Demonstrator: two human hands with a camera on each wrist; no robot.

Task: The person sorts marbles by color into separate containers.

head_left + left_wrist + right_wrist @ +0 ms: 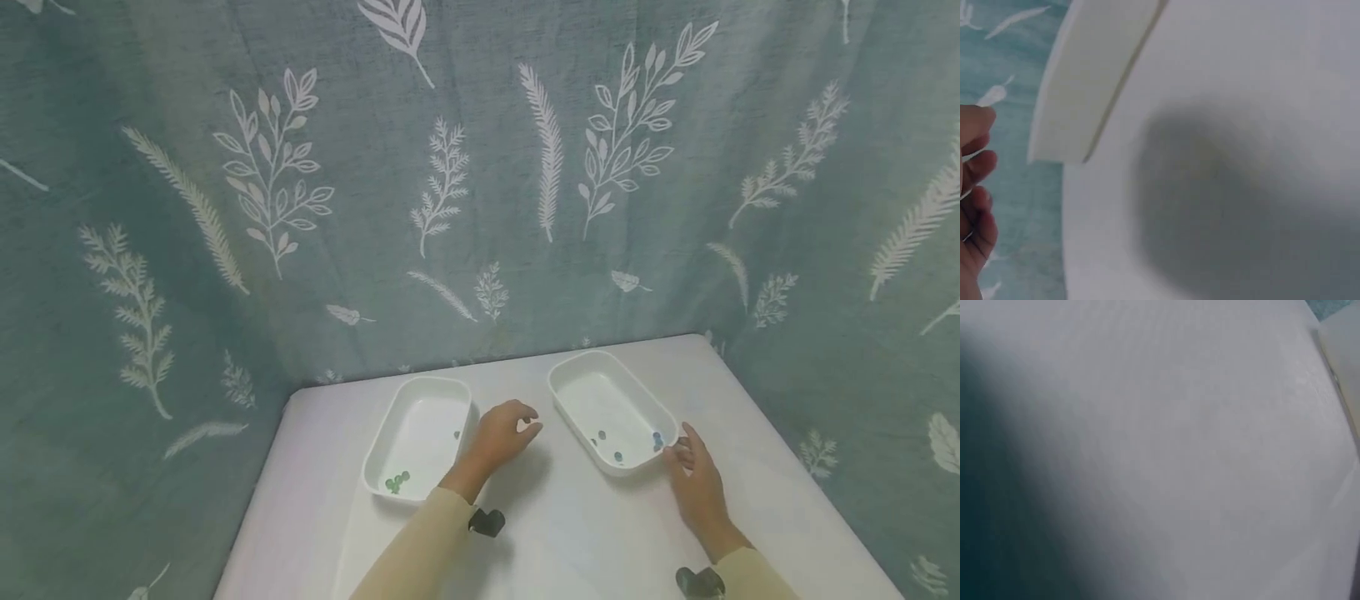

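Two white rounded rectangular tubs stand on a white table in the head view. My left hand (498, 433) hovers between them, just right of the left tub (423, 417), fingers loosely curled with nothing visible in them. Small round green pieces (397, 480) cluster in that tub's near left corner, with a single dark piece (457, 434) by its right wall. My right hand (697, 483) grips the near right corner of the right tub (600, 400) between thumb and fingers. Inside it lie small blue pieces (657, 440) near that corner and a few dark bluish-green pieces (618, 457).
A green-grey curtain (487, 208) with white leaf prints hangs behind and on both sides of the white table (570, 533). The left tub's outer wall (1097, 75) shows in the left wrist view. Mostly tabletop (1210, 425) fills the right wrist view.
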